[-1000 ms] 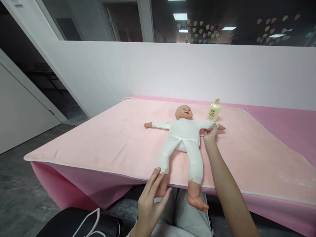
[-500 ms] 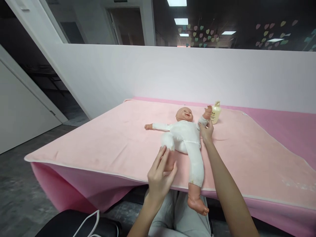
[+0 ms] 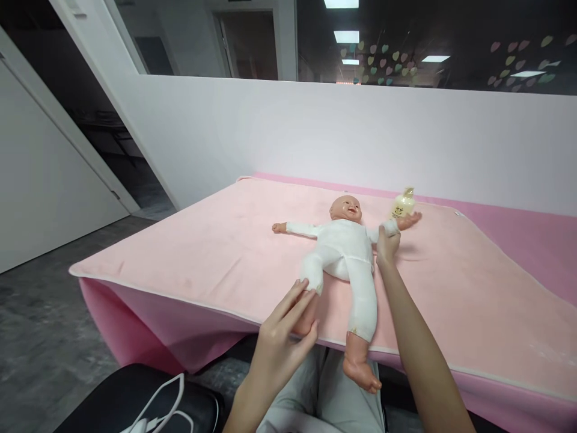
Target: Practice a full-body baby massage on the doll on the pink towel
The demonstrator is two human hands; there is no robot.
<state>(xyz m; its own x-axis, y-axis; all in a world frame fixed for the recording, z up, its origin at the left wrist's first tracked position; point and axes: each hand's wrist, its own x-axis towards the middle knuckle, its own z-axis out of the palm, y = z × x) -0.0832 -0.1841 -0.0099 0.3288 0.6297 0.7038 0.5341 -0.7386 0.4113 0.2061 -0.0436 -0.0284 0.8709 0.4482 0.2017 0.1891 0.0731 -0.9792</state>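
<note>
A baby doll [image 3: 345, 240] with a white cloth body lies on its back, head toward the wall, on a pale pink blanket [image 3: 216, 246]. My left hand [image 3: 286, 328] holds the doll's lower leg on the left side, fingers over the shin and thumb beneath. That leg is bent a little at the knee. My right hand [image 3: 387, 245] is closed round the forearm on the right side, whose plastic hand sticks out past my fingers, raised off the blanket. The other arm stretches out flat to the left. The second leg lies straight, its foot over the table edge.
A pale yellow pump bottle [image 3: 402, 204] stands behind the doll's raised hand. Darker pink cloth [image 3: 518, 240] lies under the blanket and hangs down in front. At the lower left a white cable [image 3: 178, 394] rests on a black seat [image 3: 112, 397]. A white wall [image 3: 315, 132] backs the table.
The held leg was bent up toward the belly and is now partly lowered again. The held arm was folded upward, then swung back outward to the right. The view has shifted slightly.
</note>
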